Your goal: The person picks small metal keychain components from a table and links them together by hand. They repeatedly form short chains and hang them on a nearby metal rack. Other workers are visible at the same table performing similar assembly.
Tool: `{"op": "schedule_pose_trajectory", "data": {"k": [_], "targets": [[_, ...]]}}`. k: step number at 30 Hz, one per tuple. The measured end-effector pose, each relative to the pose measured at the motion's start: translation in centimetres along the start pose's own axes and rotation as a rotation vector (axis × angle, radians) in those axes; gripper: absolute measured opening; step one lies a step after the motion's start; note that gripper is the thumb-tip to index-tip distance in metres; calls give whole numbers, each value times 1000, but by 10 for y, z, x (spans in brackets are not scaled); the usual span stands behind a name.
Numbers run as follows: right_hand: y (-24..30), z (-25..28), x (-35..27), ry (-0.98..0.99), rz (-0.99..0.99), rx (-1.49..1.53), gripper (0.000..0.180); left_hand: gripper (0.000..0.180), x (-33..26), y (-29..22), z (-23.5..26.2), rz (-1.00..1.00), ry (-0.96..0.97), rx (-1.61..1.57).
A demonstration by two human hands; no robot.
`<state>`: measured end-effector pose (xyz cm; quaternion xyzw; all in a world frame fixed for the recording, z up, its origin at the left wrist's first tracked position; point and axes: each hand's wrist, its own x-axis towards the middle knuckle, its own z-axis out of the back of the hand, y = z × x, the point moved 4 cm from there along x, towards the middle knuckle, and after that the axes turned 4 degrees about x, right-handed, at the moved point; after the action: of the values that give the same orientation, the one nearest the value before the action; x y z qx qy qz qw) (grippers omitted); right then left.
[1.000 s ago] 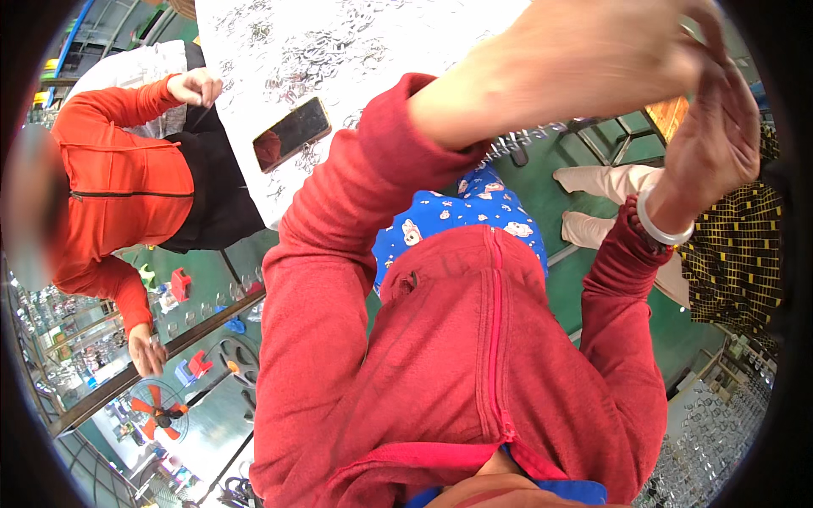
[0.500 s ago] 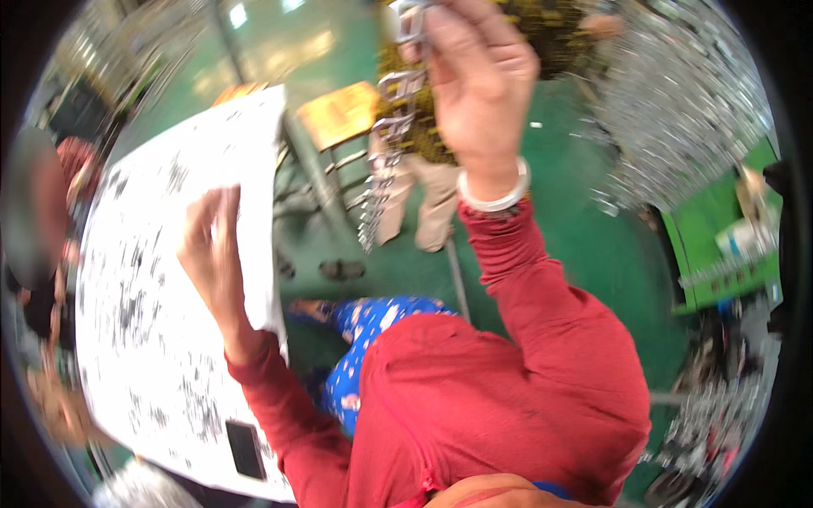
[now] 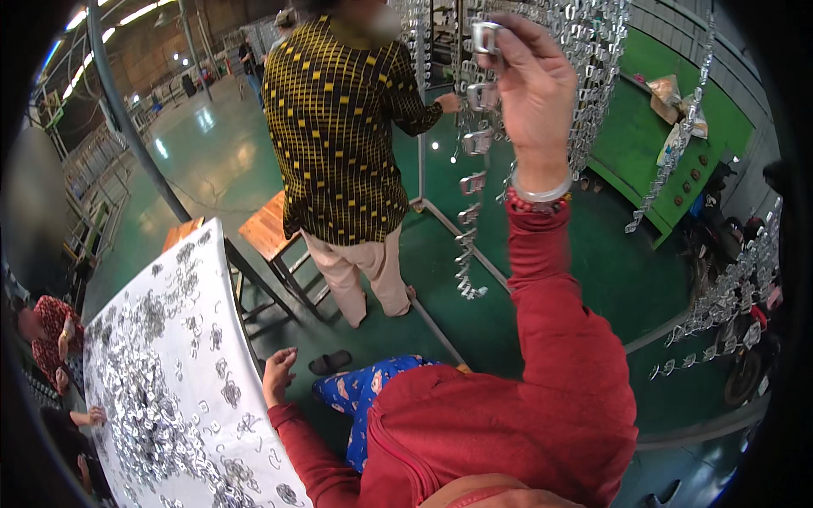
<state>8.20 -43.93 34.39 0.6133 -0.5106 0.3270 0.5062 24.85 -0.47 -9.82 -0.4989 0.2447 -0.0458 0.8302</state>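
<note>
My right hand [image 3: 539, 106] is raised high, its thumb and fingers pinching the top piece of a strand of silver metal buckles [image 3: 472, 182]. The strand hangs down below the hand in a slightly twisted line, its lower end dangling over the green floor. My left hand [image 3: 278, 377] is held low beside the right edge of the white table [image 3: 227, 292]. Its fingers are loosely bent, a little apart from the thumb, and I see nothing in them. Loose silver buckles [image 3: 152, 415] lie heaped and scattered on the white table.
More buckle strands [image 3: 593, 76] hang from a rack ahead. Others [image 3: 728, 313] hang at the right. A person in a black and yellow patterned shirt [image 3: 334, 127] stands ahead, beside a wooden stool [image 3: 269, 229]. A green table [image 3: 631, 140] stands beyond. People sit along the table's left side.
The view has tilted up and turned right, bringing the rack and the standing person into sight. My left hand has drawn back from over the table to its edge. The right hand still holds the strand.
</note>
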Motion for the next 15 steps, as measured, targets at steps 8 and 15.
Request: {"op": "schedule_pose_trajectory", "data": {"k": [8,15], "targets": [[82,75,33,-124,142,-183,18,44,14,81,44,15,-87,-232],[131,129,70,-242,146,-457,21,47,1,85,48,29,-24,-277]]}}
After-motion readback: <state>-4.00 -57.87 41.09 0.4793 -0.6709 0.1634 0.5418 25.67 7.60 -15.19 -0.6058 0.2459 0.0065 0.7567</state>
